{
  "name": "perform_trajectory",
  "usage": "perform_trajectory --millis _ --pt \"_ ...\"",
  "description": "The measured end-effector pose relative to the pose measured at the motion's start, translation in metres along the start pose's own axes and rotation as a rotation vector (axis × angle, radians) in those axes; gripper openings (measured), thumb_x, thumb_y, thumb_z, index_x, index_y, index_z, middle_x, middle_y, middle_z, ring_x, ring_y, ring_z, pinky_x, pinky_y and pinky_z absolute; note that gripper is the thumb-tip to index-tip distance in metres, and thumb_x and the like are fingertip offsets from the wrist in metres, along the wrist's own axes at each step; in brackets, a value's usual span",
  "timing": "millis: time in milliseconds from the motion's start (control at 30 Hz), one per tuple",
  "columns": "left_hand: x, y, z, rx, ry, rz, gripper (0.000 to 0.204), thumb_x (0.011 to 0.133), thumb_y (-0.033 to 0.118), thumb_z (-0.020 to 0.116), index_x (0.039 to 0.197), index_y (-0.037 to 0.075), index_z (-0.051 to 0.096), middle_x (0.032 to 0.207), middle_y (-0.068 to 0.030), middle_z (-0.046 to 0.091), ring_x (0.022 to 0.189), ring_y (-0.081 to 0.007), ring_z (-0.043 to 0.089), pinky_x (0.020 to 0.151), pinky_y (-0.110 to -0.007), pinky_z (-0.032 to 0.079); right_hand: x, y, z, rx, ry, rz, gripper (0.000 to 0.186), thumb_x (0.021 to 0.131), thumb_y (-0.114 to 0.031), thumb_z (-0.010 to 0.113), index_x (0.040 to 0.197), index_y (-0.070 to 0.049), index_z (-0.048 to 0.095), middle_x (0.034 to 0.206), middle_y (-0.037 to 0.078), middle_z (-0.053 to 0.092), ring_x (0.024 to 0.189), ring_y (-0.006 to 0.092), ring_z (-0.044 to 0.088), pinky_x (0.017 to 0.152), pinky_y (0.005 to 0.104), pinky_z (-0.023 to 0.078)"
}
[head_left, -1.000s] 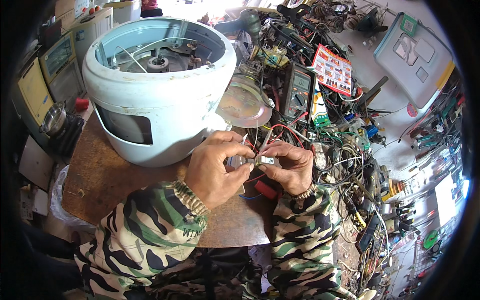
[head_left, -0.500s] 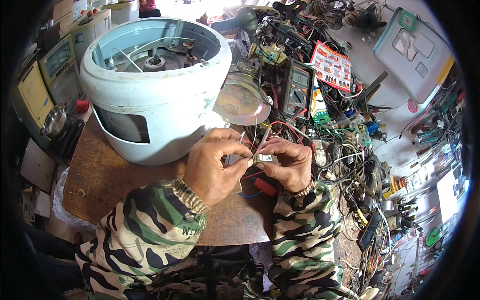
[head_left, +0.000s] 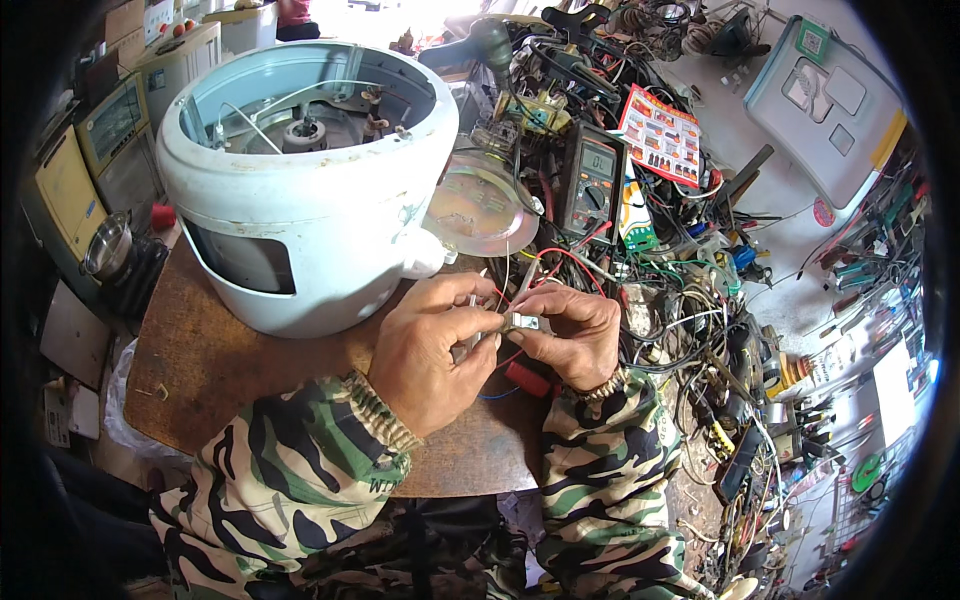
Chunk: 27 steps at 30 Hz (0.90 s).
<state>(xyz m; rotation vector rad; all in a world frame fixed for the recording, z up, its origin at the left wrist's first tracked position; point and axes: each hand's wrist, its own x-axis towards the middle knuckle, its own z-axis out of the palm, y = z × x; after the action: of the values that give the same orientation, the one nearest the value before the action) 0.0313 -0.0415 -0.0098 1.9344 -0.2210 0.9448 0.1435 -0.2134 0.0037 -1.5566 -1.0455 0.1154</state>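
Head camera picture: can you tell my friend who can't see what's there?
A person's left hand and right hand hold a small part over a brown table. A big pale open-topped drum stands left; a multimeter and tangled wires lie right.

Small pale block, pinched at both ends

Small block: narrow, boxy, whitish to silvery, with a dark mark on the face turned up. Lies roughly crosswise, clear of the table. Left end meets the fingertips of the left hand; right end sits between thumb and fingers of the right hand. Ends partly covered by the grip; finer detail too small to read.
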Motion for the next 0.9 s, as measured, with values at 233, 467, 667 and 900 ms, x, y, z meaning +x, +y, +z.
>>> perform_trajectory --millis 233,467,667,900 --pt "0.005 -0.01 -0.003 -0.096 -0.036 -0.06 0.014 0.073 0.001 0.074 0.087 0.001 0.073 0.096 -0.0131 0.07 0.092 -0.0287 0.067 0.081 -0.037 0.054 0.0 -0.006 0.001 -0.016 -0.016 0.025 0.02 0.072 0.004 0.077 0.091 0.002 0.073 0.092 0.012 0.072 0.09 0.0192 0.068 0.084 0.0311 0.052" --pt "0.011 -0.01 -0.003 -0.048 -0.064 -0.031 0.013 0.073 0.0 0.076 0.086 0.001 0.073 0.089 -0.0127 0.072 0.085 -0.0253 0.069 0.075 -0.035 0.055 -0.001 0.003 0.0 0.026 -0.005 -0.001 0.019 0.073 0.003 0.074 0.093 0.002 0.073 0.092 0.012 0.072 0.09 0.0181 0.068 0.085 0.031 0.052" --pt "0.013 -0.012 -0.008 -0.045 -0.106 -0.003 0.012 0.075 0.003 0.078 0.087 0.001 0.073 0.091 -0.0121 0.073 0.088 -0.0244 0.069 0.077 -0.035 0.055 0.002 0.003 0.0 0.02 -0.043 -0.058 0.021 0.074 0.002 0.076 0.095 0.002 0.073 0.095 0.012 0.072 0.091 0.0184 0.068 0.085 0.0314 0.052" --pt "0.014 -0.009 -0.009 -0.048 -0.154 -0.062 0.012 0.077 0.004 0.078 0.087 0.003 0.073 0.087 -0.0095 0.073 0.084 -0.0226 0.068 0.076 -0.034 0.054 0.001 -0.001 -0.002 0.024 -0.049 -0.053 0.02 0.076 0.001 0.076 0.096 0.002 0.073 0.094 0.012 0.072 0.09 0.018 0.067 0.084 0.0313 0.052"
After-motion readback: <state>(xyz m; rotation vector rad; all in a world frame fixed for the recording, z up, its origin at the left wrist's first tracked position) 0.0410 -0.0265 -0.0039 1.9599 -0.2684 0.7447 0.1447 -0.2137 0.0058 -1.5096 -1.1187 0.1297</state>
